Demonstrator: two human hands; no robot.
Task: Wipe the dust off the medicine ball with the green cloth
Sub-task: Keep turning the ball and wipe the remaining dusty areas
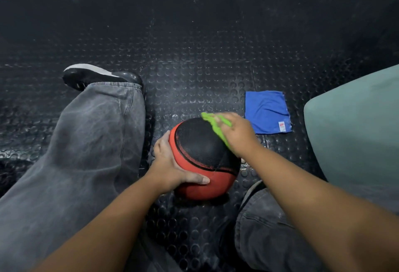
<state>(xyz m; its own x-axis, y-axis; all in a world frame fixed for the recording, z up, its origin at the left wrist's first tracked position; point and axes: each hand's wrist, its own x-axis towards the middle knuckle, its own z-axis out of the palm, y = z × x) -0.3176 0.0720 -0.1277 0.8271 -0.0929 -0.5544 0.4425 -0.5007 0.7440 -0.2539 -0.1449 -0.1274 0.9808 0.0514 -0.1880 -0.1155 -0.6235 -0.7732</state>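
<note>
Black rubber flooring (194,66) with raised round studs fills the scene. On it, near the middle, sits the medicine ball (200,153), red-orange with a black panel on top. The green cloth (216,124) lies bunched against the ball's upper right side, gripped in the right hand (237,133), which presses it onto the black panel. The left hand (170,163) cups the ball's left side, fingers curved round it and thumb across the near red face. Just right of the ball and a little farther off, a folded blue cloth (266,111) lies flat on the floor. A leg in grey jeans (86,142) ending in a black shoe (97,76) stretches along the left. A pale green rounded object (356,131) stands at the right edge.
</note>
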